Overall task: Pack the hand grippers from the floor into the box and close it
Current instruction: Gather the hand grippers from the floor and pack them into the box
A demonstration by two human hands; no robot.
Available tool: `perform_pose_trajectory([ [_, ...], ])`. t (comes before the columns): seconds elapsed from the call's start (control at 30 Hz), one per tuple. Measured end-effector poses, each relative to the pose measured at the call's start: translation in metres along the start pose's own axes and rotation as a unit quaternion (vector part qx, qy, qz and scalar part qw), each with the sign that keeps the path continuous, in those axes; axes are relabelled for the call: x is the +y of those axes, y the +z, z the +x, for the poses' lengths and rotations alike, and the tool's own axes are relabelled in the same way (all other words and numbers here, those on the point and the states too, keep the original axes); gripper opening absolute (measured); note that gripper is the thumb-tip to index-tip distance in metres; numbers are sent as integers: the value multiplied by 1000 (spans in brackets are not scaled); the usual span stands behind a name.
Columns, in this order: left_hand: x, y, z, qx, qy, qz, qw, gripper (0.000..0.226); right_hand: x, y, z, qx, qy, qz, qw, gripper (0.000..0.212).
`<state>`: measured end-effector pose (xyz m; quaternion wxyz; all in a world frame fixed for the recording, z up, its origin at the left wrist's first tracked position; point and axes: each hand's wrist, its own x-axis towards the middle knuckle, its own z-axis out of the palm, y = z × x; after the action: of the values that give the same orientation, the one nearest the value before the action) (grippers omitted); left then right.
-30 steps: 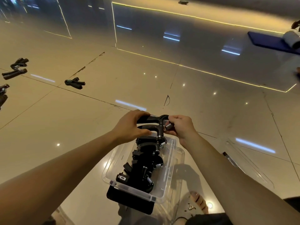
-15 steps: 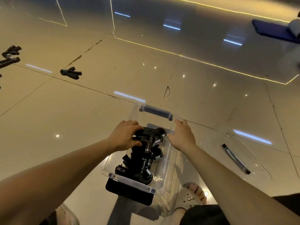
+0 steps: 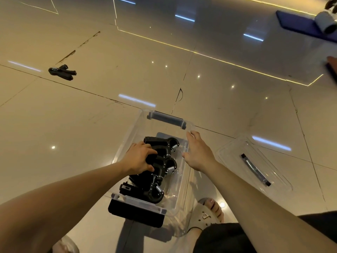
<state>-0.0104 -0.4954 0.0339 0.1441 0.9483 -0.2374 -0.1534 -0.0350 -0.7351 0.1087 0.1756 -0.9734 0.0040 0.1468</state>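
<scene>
Clear box (image 3: 166,119), one; floor gripper (image 3: 62,72), one

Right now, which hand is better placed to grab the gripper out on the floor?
Probably the left. The loose gripper lies left of the box, nearest the left hand, though that hand must first release the held gripper inside. The right hand is open but would reach across.
</scene>
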Motion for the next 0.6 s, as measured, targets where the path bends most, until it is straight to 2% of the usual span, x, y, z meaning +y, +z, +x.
perform_pose_trajectory([
  [0.4,-2,10,1,-24,-18,4,1000,62,5,-2,-3,-2,-10,10,1000,82],
  [0.6,-1,10,1,-22,-31,1,999,64,12,3,-6,-15,-17,32,999,87],
])
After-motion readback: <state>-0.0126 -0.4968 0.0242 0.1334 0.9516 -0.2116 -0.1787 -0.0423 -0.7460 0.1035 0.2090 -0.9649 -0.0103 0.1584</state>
